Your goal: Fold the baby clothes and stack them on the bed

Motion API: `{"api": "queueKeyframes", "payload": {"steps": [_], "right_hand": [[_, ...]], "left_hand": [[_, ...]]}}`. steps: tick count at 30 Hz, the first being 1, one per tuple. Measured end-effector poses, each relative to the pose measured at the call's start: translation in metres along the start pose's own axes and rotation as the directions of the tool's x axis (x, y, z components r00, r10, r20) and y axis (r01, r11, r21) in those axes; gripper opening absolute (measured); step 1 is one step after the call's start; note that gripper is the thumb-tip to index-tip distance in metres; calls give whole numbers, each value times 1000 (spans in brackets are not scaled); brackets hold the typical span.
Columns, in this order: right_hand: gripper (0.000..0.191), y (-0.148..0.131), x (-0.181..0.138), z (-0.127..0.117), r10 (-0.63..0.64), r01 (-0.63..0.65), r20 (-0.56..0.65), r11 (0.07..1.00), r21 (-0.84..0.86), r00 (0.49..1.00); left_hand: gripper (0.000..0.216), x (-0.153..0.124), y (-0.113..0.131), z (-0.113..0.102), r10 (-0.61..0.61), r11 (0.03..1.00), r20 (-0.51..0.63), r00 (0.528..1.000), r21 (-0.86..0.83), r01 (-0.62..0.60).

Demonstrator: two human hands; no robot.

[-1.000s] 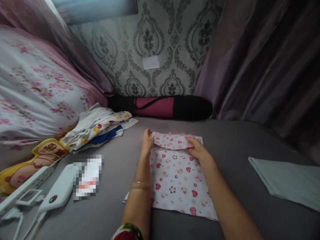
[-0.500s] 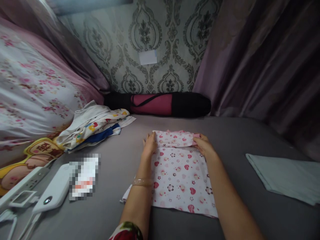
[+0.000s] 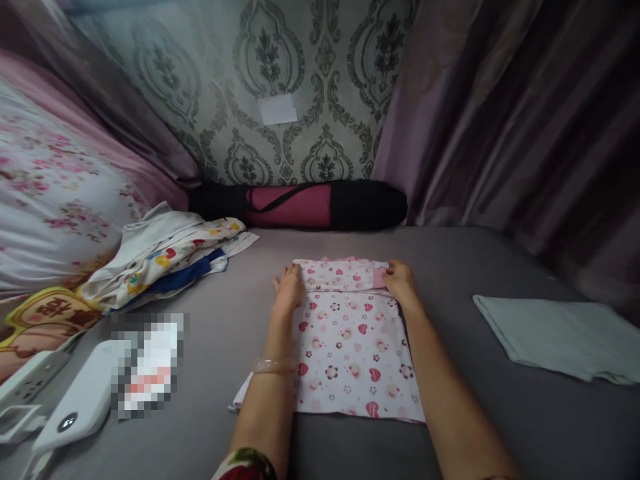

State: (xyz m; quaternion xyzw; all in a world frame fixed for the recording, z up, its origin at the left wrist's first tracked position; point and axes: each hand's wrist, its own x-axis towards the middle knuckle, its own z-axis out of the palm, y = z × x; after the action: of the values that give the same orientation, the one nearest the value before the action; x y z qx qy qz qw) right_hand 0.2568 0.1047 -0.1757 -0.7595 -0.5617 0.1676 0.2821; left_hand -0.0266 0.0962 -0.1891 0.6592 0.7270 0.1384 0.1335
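Observation:
A white shirt [image 3: 345,353] printed with pink hearts and flowers lies flat on the grey bed sheet. A sleeve [image 3: 335,275] is folded across its far end, with its pink cuff at the right. My left hand [image 3: 290,285] rests at the far left corner of the shirt, fingers stretched and a little apart; its thumb is hidden. At the opposite corner my right hand [image 3: 401,283] has its fingers closed on the pink cuff. Some white fabric sticks out to the left beneath my left forearm.
A heap of clothes [image 3: 170,257] lies at the left by a yellow cushion [image 3: 47,310]. Nearer are a power strip [image 3: 35,380], a white power bank [image 3: 83,393] and a blurred packet [image 3: 153,367]. A folded pale green cloth [image 3: 555,337] lies right. A black-and-red bag [image 3: 295,205] lies along the wall.
The whole view has shifted, so things appear further left. My right hand has smoothed the cuff flatter at the shirt's far right corner. My left hand stays at the left corner.

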Motion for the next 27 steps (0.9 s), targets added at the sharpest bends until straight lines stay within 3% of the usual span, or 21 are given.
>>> {"api": "queueKeyframes", "payload": {"steps": [3,6,10,12,17,21,27], "right_hand": [[39,-7,-11,-5,-69,61,-56,989,-136,996],[38,-24,-23,1,-228,189,-121,945,-267,966],[45,-48,-38,31,-520,514,62,808,-287,852],[48,-54,-45,47,-556,578,162,763,-289,815],[53,-52,-52,65,-496,554,251,773,-308,831],[55,-49,-51,66,-487,541,235,778,-319,841],[62,-48,-49,69,-399,426,152,824,-375,905]], "left_hand": [[62,-5,13,-5,27,999,-60,998,35,-25],[61,-14,39,-4,151,985,-89,985,92,-143],[57,-24,70,9,353,929,-37,935,136,-345],[52,-24,74,17,364,925,-39,931,128,-357],[52,-14,58,26,256,964,-58,965,89,-250],[57,-5,43,24,170,983,-98,981,87,-162],[62,-2,32,19,16,996,-109,994,88,-6]]}}
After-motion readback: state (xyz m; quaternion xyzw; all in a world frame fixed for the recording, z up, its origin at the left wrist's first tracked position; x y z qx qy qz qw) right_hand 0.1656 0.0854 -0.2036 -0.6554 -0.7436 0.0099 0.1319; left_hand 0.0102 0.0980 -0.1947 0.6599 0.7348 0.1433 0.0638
